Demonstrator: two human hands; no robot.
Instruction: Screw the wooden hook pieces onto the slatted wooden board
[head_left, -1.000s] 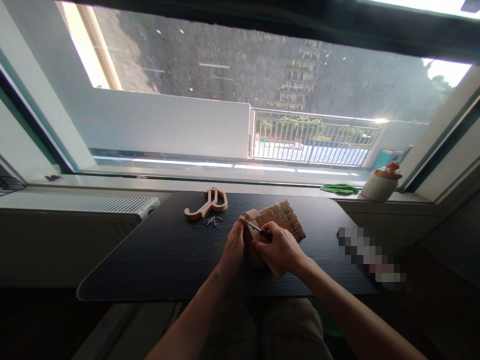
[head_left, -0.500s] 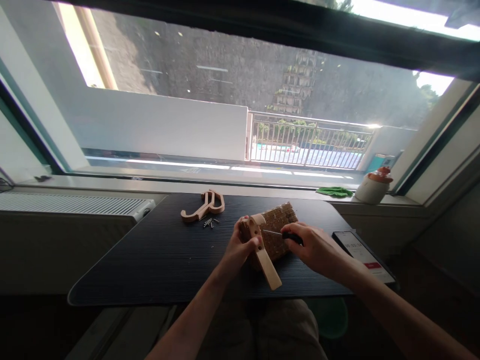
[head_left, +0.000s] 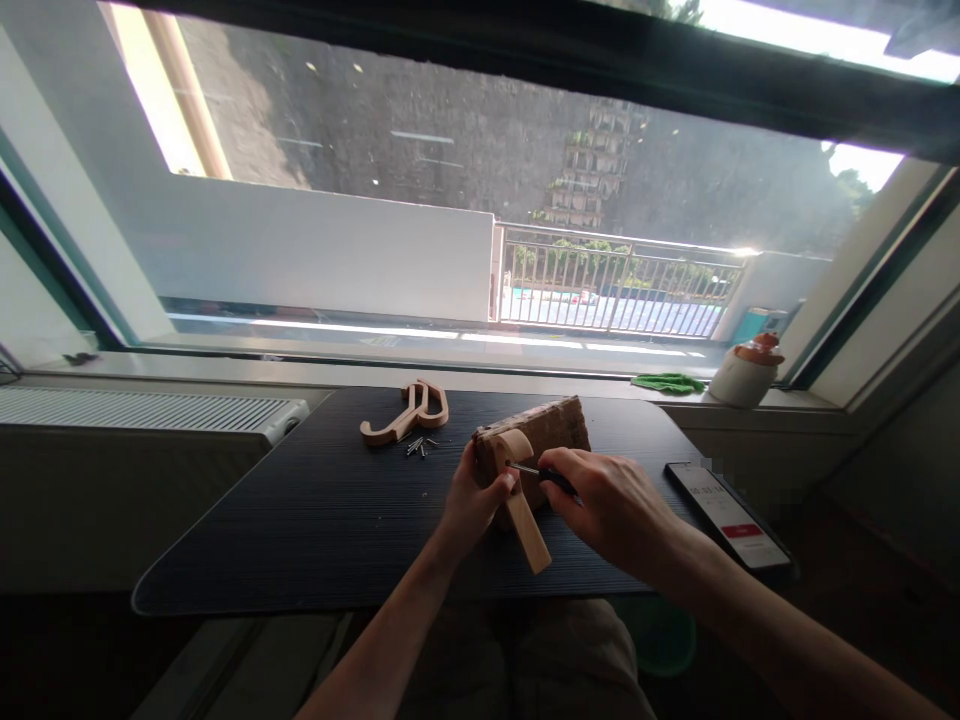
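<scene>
My left hand point(head_left: 478, 497) is closed around a wooden hook point(head_left: 529, 532), pressing it against the side of a rough brown block point(head_left: 559, 424). The thumb lies across the hook near its holes. In my right hand point(head_left: 611, 492) is a screwdriver point(head_left: 557, 480) with a dark handle. Its metal shaft points left, and the tip meets the hook at a hole above my left thumb. Whether a screw sits in that hole is too small to tell. Farther back on the table lie more wooden hooks point(head_left: 411, 412), with several screws point(head_left: 420, 446) just in front of them.
A phone point(head_left: 731, 515) lies at the right edge of the dark table point(head_left: 300, 530). Beyond the table, the windowsill holds a green cloth point(head_left: 667, 383) and a white jar point(head_left: 744, 378). A radiator point(head_left: 150, 412) stands at the left, and a green bin point(head_left: 660, 640) is below.
My right hand has moved left, bringing the screwdriver tip to the hook's hole. The block has tilted in my left hand, and the hook's lower end has shifted slightly left.
</scene>
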